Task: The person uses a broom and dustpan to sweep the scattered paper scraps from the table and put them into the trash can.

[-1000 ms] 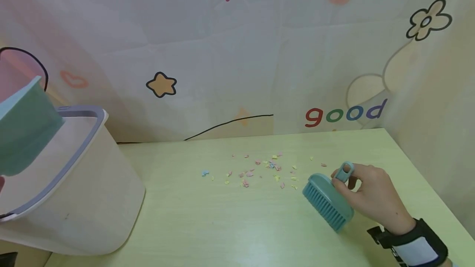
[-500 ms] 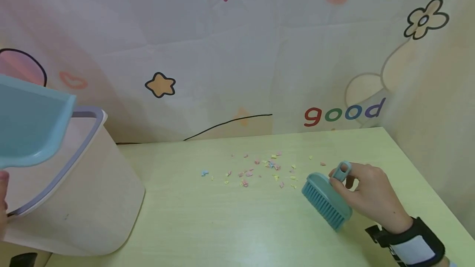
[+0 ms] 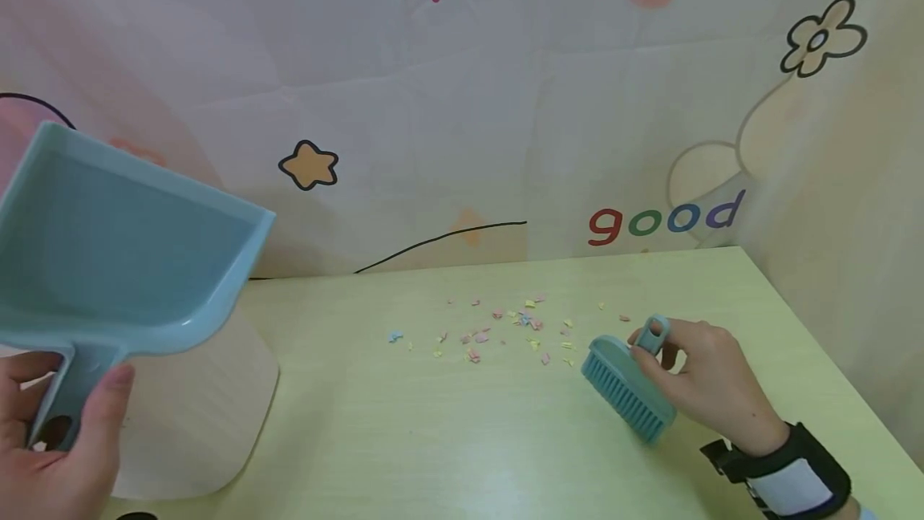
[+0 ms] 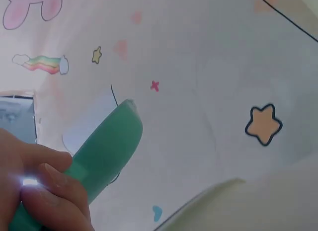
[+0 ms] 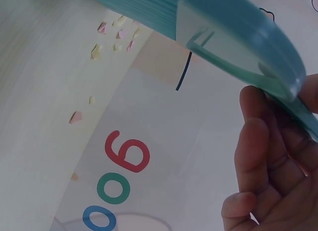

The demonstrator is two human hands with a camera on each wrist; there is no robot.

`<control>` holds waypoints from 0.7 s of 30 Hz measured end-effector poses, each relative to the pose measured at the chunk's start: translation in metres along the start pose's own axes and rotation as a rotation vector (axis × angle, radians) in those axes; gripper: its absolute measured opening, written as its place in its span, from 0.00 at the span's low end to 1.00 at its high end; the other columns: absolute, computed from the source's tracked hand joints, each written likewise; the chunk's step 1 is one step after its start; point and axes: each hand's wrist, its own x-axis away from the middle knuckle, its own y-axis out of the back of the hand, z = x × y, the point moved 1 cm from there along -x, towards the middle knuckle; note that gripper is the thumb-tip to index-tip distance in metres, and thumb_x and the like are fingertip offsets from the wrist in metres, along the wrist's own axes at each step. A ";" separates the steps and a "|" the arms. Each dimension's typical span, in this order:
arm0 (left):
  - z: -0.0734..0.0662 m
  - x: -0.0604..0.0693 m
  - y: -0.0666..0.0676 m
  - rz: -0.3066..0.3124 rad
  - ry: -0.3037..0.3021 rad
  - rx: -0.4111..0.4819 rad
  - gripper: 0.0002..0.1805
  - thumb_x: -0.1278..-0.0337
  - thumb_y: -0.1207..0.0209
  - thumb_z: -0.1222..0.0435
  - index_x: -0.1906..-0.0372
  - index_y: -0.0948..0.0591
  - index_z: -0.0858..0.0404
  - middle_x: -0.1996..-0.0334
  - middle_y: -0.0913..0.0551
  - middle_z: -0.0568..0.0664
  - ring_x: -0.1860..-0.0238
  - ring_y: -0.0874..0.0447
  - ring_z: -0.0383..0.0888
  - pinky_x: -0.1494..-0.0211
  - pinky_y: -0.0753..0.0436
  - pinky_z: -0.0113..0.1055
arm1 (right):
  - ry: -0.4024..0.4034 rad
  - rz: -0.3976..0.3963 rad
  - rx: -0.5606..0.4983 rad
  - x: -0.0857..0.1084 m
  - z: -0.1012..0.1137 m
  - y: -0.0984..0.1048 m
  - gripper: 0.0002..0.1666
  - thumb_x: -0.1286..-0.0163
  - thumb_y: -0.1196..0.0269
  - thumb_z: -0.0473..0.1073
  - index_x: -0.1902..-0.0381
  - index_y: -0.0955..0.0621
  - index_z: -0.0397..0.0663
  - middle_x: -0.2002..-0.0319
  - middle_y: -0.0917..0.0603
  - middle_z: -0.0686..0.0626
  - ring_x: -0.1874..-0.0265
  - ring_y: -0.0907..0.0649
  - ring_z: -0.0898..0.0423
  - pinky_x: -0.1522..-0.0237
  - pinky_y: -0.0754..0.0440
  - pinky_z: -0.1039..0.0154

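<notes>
In the head view my left hand (image 3: 68, 448) grips the handle of a light blue dustpan (image 3: 137, 239), raised over the white bin at the left; its pan faces me and looks bare. The left wrist view shows the dustpan (image 4: 112, 149) edge-on, with fingers curled about its handle. My right hand (image 3: 711, 379) pinches the short handle of a blue-green hand brush (image 3: 631, 387), bristles turned down and left near the table. In the right wrist view the brush (image 5: 238, 37) is close up. Small pink, yellow and blue paper scraps (image 3: 530, 323) lie scattered left of the brush.
The white bin (image 3: 195, 416) stands at the left, its upper part hidden behind the dustpan. A printed curtain (image 3: 404, 119) rises along the back edge of the pale table (image 3: 404, 440) and along the right side.
My left hand has brought the dustpan rightward into view and turned its inside toward me, so it now covers the bin's rim. The right hand and brush stay nearly still.
</notes>
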 end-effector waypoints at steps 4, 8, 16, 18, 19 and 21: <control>-0.013 0.007 -0.002 0.134 -0.096 -0.033 0.21 0.44 0.28 0.70 0.49 0.21 0.74 0.75 0.16 0.58 0.81 0.39 0.16 0.77 0.40 0.16 | -0.002 0.000 0.005 0.000 0.001 -0.001 0.10 0.43 0.26 0.34 0.66 0.12 0.53 0.72 0.13 0.60 0.76 0.25 0.69 0.73 0.27 0.68; -0.018 0.019 -0.012 0.233 -0.198 0.029 0.19 0.53 0.25 0.74 0.55 0.18 0.71 0.75 0.14 0.61 0.81 0.32 0.15 0.77 0.33 0.17 | 0.002 -0.002 0.012 0.000 0.000 -0.002 0.10 0.43 0.26 0.34 0.66 0.12 0.53 0.72 0.13 0.60 0.76 0.25 0.69 0.73 0.27 0.68; -0.012 0.056 -0.050 0.571 -0.143 0.033 0.15 0.43 0.26 0.64 0.56 0.20 0.57 0.83 0.20 0.42 0.86 0.32 0.27 0.79 0.31 0.26 | 0.015 -0.030 -0.008 -0.002 0.004 -0.004 0.10 0.43 0.27 0.32 0.66 0.12 0.51 0.73 0.12 0.59 0.77 0.25 0.70 0.77 0.29 0.70; -0.009 0.066 -0.060 0.687 -0.097 0.020 0.14 0.39 0.28 0.59 0.55 0.21 0.55 0.85 0.24 0.38 0.86 0.34 0.30 0.78 0.32 0.29 | 0.008 -0.049 -0.025 -0.004 0.006 -0.008 0.10 0.43 0.27 0.31 0.67 0.12 0.51 0.74 0.13 0.58 0.78 0.25 0.70 0.77 0.29 0.70; -0.007 0.070 -0.064 0.747 -0.067 0.027 0.14 0.39 0.28 0.58 0.55 0.21 0.55 0.85 0.26 0.38 0.86 0.34 0.32 0.77 0.31 0.29 | 0.001 -0.057 -0.036 -0.005 0.009 -0.010 0.09 0.42 0.27 0.31 0.67 0.13 0.51 0.74 0.13 0.58 0.78 0.25 0.70 0.77 0.28 0.70; -0.004 0.078 -0.073 0.864 0.009 0.040 0.14 0.38 0.29 0.57 0.54 0.21 0.53 0.85 0.24 0.38 0.85 0.31 0.34 0.76 0.29 0.30 | -0.021 -0.067 -0.064 -0.009 0.014 -0.016 0.08 0.41 0.28 0.31 0.67 0.12 0.51 0.75 0.13 0.58 0.78 0.25 0.70 0.76 0.27 0.70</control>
